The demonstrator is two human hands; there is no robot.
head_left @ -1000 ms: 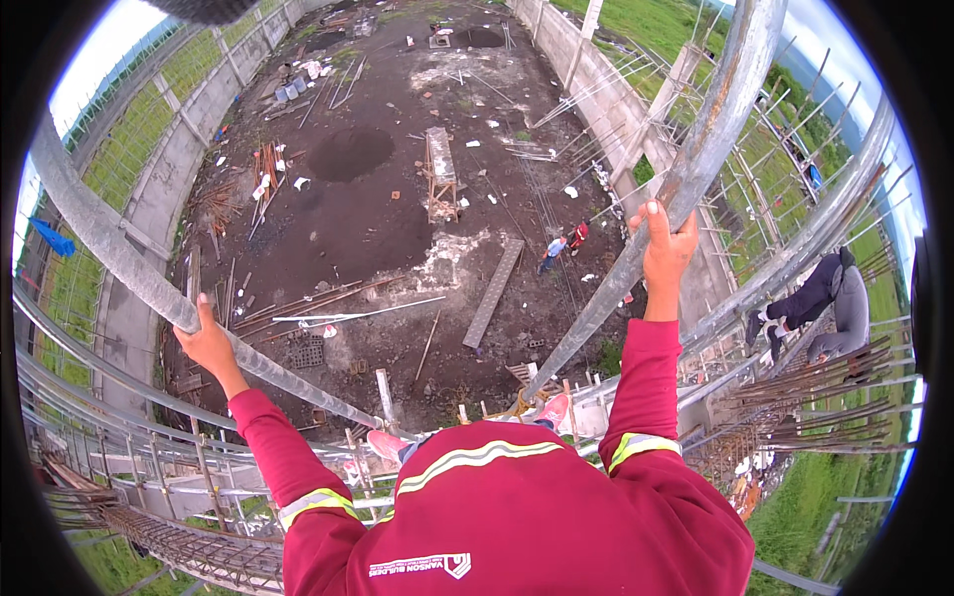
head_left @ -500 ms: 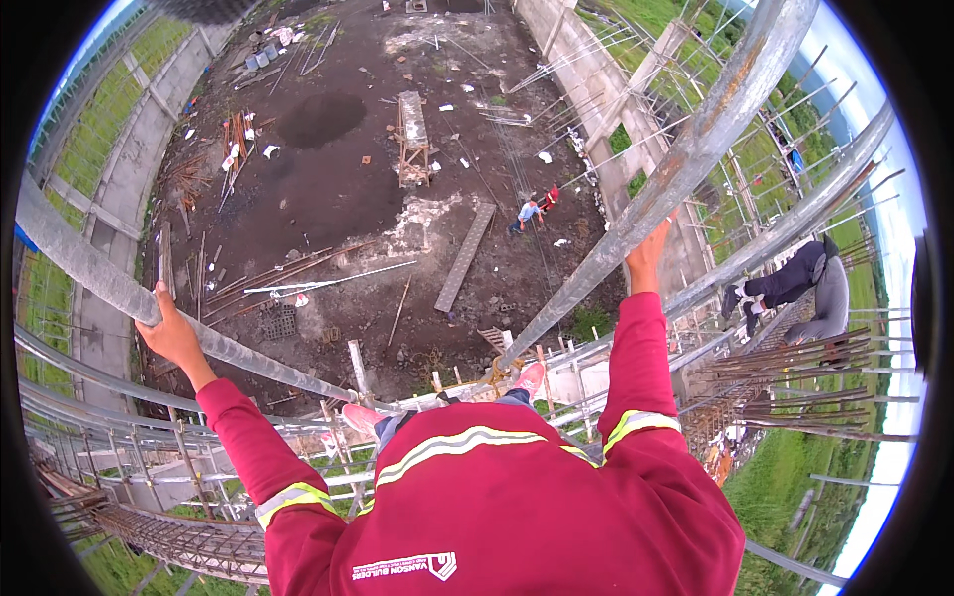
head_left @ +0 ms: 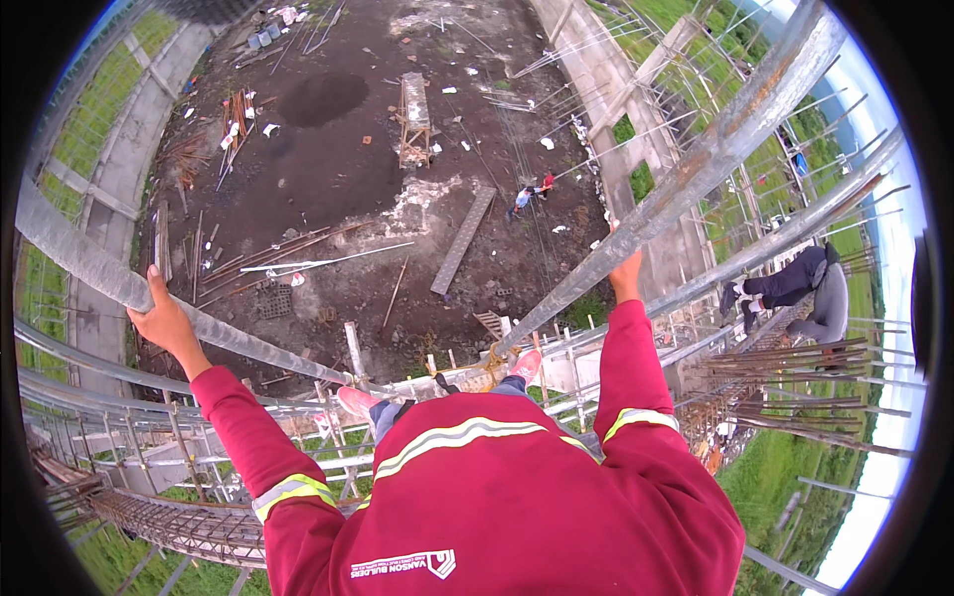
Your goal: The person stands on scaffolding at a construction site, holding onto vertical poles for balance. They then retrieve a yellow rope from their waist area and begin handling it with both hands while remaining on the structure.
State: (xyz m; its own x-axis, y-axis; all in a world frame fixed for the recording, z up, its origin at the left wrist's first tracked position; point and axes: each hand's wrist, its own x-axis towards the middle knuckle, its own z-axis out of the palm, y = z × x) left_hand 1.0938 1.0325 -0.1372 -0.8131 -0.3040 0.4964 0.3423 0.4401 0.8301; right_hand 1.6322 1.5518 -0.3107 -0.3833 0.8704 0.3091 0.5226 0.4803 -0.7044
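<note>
my right grip (head_left: pixel 626 274) has slid lower along the rust-stained grey metal pipe (head_left: pixel 701 164) on my right, mostly hidden, can't tell if closed, while my left grip (head_left: pixel 171 326) stays clamped on the dull grey metal pipe (head_left: pixel 99 255) at left, so two-sided support remains.

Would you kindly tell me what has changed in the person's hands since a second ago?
The right hand has shifted lower along the right pole; its fingers showed in front before, but now it is mostly hidden behind the pole. The left hand stays at the left pole.
</note>
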